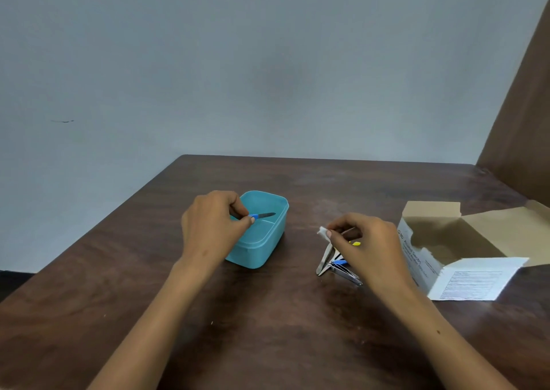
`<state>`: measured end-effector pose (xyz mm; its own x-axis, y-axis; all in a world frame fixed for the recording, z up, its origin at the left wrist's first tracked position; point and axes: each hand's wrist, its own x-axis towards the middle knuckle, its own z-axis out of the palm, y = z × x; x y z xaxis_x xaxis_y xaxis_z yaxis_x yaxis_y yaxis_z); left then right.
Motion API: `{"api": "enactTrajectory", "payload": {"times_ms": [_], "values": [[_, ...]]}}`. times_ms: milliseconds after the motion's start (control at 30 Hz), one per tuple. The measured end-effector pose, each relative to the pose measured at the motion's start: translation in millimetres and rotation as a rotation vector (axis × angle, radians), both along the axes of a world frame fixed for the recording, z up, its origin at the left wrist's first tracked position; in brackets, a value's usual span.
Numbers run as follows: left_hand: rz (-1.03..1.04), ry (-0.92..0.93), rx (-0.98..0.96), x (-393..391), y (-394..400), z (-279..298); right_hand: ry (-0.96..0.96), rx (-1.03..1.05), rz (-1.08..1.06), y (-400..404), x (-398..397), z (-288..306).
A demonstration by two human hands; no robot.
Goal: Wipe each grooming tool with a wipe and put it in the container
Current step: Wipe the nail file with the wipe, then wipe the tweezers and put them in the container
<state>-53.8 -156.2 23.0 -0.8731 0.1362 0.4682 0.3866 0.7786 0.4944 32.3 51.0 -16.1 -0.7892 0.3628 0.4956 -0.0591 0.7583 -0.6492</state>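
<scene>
Left hand (212, 223) is pinching the blue-handled tool (262, 215) over the teal container (268, 240), likely best lowered before release, while right hand (361, 240) is pinching the wipe (322, 232) above the remaining tools (336, 266).

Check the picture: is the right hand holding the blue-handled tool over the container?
No, the left hand holds the blue-handled tool over the container.

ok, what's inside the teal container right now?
Over the container, the left hand holds a blue-handled tool, blade above the bare floor. The near wall and hand hide part of the inside.
</scene>
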Motion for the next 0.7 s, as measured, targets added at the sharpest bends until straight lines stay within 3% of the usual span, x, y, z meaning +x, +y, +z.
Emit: {"api": "enactTrajectory", "payload": {"times_ms": [333,467,700], "values": [[-0.185,0.233,-0.005,33,28,2,0.021,-0.051,-0.092,11,7,8],[-0.394,0.105,-0.032,48,61,-8,-0.023,-0.001,-0.146,19,11,13],[-0.437,-0.028,-0.107,44,89,-28,0.008,0.015,-0.188,22,13,4]]}}
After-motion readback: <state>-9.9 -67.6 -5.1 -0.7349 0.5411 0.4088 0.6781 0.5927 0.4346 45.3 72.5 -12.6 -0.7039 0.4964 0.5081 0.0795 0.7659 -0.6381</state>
